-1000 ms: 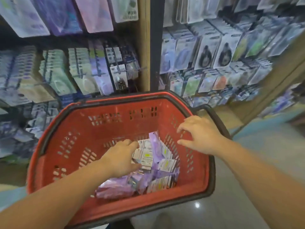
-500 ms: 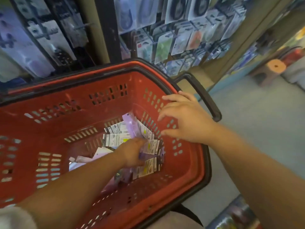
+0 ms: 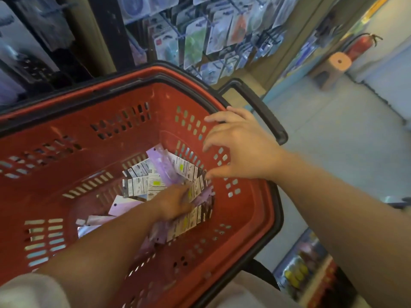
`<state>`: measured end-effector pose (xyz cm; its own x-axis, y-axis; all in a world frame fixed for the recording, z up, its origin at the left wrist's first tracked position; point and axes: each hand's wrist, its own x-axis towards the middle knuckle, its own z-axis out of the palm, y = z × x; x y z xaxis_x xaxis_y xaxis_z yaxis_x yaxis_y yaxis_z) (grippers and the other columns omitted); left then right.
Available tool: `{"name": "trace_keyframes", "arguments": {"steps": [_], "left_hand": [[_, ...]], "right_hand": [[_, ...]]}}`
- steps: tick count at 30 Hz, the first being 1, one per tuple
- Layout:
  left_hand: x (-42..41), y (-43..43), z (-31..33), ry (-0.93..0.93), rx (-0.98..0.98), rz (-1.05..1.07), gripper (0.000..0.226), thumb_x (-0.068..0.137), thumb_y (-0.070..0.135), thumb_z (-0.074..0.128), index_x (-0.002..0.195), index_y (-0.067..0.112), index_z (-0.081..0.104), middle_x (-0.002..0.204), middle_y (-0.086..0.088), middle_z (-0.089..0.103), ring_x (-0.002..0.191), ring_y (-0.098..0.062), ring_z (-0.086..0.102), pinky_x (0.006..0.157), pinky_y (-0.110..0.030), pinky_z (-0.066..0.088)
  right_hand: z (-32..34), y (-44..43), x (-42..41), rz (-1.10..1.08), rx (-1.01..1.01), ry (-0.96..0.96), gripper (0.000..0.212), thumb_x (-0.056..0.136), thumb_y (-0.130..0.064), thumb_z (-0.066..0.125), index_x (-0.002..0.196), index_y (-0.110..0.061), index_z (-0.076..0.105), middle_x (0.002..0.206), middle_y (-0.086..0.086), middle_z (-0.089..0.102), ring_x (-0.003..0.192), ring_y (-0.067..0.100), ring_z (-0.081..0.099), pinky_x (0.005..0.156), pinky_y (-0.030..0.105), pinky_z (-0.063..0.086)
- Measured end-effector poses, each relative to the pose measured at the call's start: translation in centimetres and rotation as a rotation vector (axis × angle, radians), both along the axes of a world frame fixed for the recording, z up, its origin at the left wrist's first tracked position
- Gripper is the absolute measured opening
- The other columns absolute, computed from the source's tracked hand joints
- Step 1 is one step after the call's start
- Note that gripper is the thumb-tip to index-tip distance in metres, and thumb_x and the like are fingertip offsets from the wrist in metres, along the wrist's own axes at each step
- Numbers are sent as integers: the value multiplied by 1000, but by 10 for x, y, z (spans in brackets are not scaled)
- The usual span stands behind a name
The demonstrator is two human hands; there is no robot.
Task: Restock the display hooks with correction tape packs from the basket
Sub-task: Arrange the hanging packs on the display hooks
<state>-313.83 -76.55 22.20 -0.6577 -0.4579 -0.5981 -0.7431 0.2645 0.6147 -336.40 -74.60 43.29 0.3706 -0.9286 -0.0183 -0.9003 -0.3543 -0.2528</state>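
A red plastic basket (image 3: 66, 134) fills the lower left of the view. Several correction tape packs (image 3: 144, 181), purple and white cards, lie in a heap on its bottom. My left hand (image 3: 175, 203) is deep inside the basket, its fingers curled into the heap and gripping packs. My right hand (image 3: 242, 145) hovers over the basket's right wall with its fingers spread and holds nothing. Display hooks (image 3: 200, 41) with hanging blister packs stand just behind the basket's far rim.
The basket's black handle (image 3: 266, 114) sticks out to the right, beyond my right hand. A dark post (image 3: 106, 30) divides the display panels. On the floor at the far right stand a pink stool (image 3: 333, 67) and a red fire extinguisher (image 3: 360, 44). A low shelf of goods (image 3: 311, 270) is at the lower right.
The view has tilted down and closer to the basket. My left hand has pushed deeper and rightward into the heap of packs. My right hand has stayed above the right wall.
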Motion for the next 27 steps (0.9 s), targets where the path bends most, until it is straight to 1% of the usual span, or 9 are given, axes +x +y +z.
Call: {"name": "trace_keyframes", "arguments": {"steps": [2, 4, 9, 11, 13, 18, 21, 24, 27], "left_hand": [[5, 5, -2, -33, 51, -10, 18, 98, 42, 70, 98, 27, 59, 92, 4, 61, 85, -18, 58, 72, -31, 45], [4, 11, -5, -25, 75, 7, 30, 99, 37, 70, 82, 28, 46, 79, 7, 50, 74, -14, 48, 64, -30, 36], [7, 12, 0, -10, 201, 59, 27, 98, 39, 73, 89, 27, 51, 83, 9, 54, 78, -11, 51, 73, -32, 42], [8, 11, 3, 22, 264, 107, 26, 97, 30, 77, 110, 22, 55, 94, 12, 57, 86, -7, 56, 79, -19, 50], [4, 10, 11, 27, 270, 135, 35, 98, 21, 75, 117, 19, 46, 93, 14, 51, 79, 4, 48, 64, -1, 41], [0, 14, 5, 77, 361, 193, 75, 94, 18, 80, 155, 10, 37, 107, 10, 72, 95, -17, 68, 79, -23, 50], [-1, 15, 8, 68, 326, 164, 66, 97, 20, 76, 152, 15, 40, 126, 3, 68, 102, -17, 64, 86, -24, 53], [0, 14, 12, 77, 346, 228, 28, 103, 13, 62, 130, 16, 55, 88, 6, 61, 74, -9, 56, 61, -12, 43], [2, 14, 15, 69, 385, 304, 17, 105, 31, 59, 113, 18, 67, 93, 8, 62, 91, -13, 58, 78, -20, 41]], "right_hand": [[-1, -1, -1, 0, -5, -9, 56, 67, -81, 60, 98, -36, 74, 102, -18, 72, 141, 10, 42, 122, 43, 15], [-3, -1, -2, -2, -5, -10, 55, 68, -81, 60, 97, -36, 74, 101, -18, 72, 141, 10, 42, 122, 43, 15], [-4, -1, -2, -17, -12, -14, 46, 73, -73, 67, 98, -35, 74, 100, -16, 72, 140, 12, 43, 121, 42, 14], [-5, 0, -2, -23, -18, 1, 43, 74, -70, 71, 98, -35, 75, 101, -16, 72, 141, 12, 43, 121, 43, 15], [-5, 1, -2, -30, -28, 9, 43, 74, -69, 73, 99, -35, 75, 101, -16, 72, 140, 12, 43, 122, 43, 15], [-6, 5, -2, -45, -34, 32, 43, 74, -71, 71, 97, -35, 74, 99, -16, 72, 140, 12, 43, 122, 44, 16], [-5, 5, -1, -49, -31, 45, 43, 75, -71, 70, 98, -35, 75, 102, -16, 72, 141, 11, 42, 122, 44, 15], [-4, 6, -1, -56, -30, 50, 41, 75, -69, 73, 99, -35, 75, 103, -17, 72, 141, 11, 41, 121, 43, 14], [-3, 5, 0, -55, -32, 60, 41, 76, -68, 73, 99, -34, 75, 103, -16, 72, 141, 12, 41, 121, 43, 15]]}}
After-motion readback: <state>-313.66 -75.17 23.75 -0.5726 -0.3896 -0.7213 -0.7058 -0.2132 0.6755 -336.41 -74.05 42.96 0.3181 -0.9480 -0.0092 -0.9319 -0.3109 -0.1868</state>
